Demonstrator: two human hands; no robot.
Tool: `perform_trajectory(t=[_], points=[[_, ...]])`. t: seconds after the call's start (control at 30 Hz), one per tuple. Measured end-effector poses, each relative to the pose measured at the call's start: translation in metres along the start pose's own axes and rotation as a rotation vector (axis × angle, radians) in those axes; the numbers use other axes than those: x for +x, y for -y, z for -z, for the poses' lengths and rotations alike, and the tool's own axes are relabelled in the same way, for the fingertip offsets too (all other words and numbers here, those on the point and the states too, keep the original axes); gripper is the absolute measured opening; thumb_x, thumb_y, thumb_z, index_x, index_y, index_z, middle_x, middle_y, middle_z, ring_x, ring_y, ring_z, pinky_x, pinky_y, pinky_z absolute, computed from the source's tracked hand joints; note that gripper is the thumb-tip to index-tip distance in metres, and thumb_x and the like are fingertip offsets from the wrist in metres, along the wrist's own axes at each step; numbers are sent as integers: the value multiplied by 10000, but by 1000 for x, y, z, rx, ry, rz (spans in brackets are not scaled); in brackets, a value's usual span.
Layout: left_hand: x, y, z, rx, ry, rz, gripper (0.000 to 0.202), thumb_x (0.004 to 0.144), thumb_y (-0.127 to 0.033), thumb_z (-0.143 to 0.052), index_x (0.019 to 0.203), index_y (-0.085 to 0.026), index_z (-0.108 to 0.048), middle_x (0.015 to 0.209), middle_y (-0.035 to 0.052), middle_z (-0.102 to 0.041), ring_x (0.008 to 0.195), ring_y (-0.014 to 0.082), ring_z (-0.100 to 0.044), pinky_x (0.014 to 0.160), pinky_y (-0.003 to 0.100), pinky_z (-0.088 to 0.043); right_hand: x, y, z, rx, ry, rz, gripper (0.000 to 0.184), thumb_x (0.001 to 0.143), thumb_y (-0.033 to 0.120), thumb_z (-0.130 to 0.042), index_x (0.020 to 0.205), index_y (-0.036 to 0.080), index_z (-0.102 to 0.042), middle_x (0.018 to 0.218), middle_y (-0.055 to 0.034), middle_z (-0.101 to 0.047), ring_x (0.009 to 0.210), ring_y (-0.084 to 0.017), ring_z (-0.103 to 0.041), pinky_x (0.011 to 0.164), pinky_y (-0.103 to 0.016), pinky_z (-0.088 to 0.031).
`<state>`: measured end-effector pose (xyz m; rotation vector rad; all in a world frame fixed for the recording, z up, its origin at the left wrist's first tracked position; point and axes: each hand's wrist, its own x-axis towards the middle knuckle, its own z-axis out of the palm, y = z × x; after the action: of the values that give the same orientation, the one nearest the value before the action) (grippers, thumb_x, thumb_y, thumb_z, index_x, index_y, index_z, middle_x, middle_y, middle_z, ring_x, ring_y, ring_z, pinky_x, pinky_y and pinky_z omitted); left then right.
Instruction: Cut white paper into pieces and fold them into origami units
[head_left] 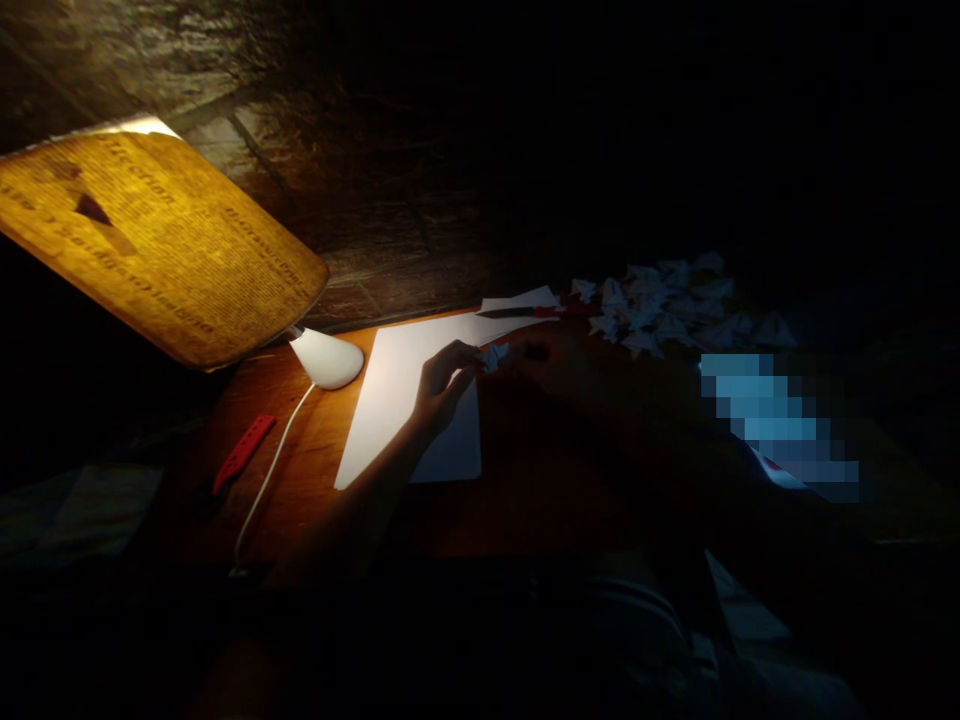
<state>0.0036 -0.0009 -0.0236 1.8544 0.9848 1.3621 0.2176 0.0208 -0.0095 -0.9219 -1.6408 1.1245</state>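
Observation:
My left hand (444,385) is over the sheet of white paper (405,400), thumb and fingers pinched on the left side of a small piece of folded paper (495,357). From the right, my right hand (551,365) meets the same folded paper with its fingertips closed at the edge. Deep shadow covers most of the right hand and its forearm. Beyond the hands, a knife-like tool (510,312) with a dark blade and red end lies across another piece of white paper (525,298).
A lit lamp with a printed shade (165,240) and white base (330,360) stands at the left of the wooden table (307,450). Its white cord (262,490) passes a red power strip-like object (244,452). Several folded paper pieces (652,305) are piled right, near a glowing, pixelated screen (772,410).

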Motion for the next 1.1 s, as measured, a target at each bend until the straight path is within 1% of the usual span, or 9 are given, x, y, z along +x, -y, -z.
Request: perform_trajectory(t=[0.07,0.17,0.3,0.47,0.6,0.8,0.9,1.0,1.1], points=[[-2,6,-2,-21,47,127,417,892,-591,-759,926,-177,-732,789,46,-700,725,171,-652,693,292,-520,-1,0,-1,-39,-6,12,194,807,388,-790,782,199,-756,796,-44,-773,738,-197,-682,683,-322,-528],[-3,11,-4,-25,35,181,390,828,-543,-842,830,-168,-735,723,31,-683,687,154,-630,656,268,-490,-2,-3,-4,-58,0,-4,112,793,306,-783,792,198,-753,792,-34,-768,732,-194,-684,690,-321,-525],[-1,6,-3,-84,47,223,384,781,-507,-888,780,-155,-735,720,34,-694,678,138,-623,622,239,-464,-3,-9,-6,-49,47,-13,139,801,331,-784,816,197,-751,811,-37,-762,759,-195,-678,712,-323,-523],[1,5,-5,-162,66,307,527,717,-626,-902,749,-135,-712,650,18,-653,602,121,-588,554,223,-433,-4,-7,-6,-8,68,15,216,810,406,-772,798,193,-742,814,-36,-750,772,-192,-663,728,-321,-509],[1,8,-7,-191,81,310,582,724,-689,-871,762,-126,-728,653,32,-660,602,123,-589,563,230,-441,-4,-3,-5,16,59,17,323,805,512,-776,765,198,-713,783,-40,-723,748,-195,-645,706,-326,-495],[-2,8,-4,-44,153,225,603,848,-711,-747,689,-129,-749,671,58,-683,612,133,-604,551,233,-420,-6,-2,-6,-14,110,36,234,828,430,-711,795,200,-680,745,-8,-670,719,-173,-602,691,-306,-465],[-3,11,-2,-47,164,198,595,865,-697,-734,672,-135,-744,648,56,-676,581,125,-591,534,230,-415,-7,-2,-7,-78,150,27,208,859,397,-679,796,199,-673,719,1,-649,695,-163,-577,656,-288,-423],[-3,13,0,-60,187,205,596,848,-701,-743,652,-139,-724,623,50,-657,564,123,-575,528,231,-416,-7,-2,-8,-94,165,25,244,846,422,-698,751,202,-651,703,0,-637,683,-164,-570,654,-293,-418],[-2,11,0,-76,197,210,601,834,-704,-748,631,-142,-692,587,27,-609,542,110,-528,514,227,-379,-8,-1,-10,-34,168,8,304,829,479,-717,726,203,-646,708,-7,-645,708,-174,-587,681,-306,-440]])
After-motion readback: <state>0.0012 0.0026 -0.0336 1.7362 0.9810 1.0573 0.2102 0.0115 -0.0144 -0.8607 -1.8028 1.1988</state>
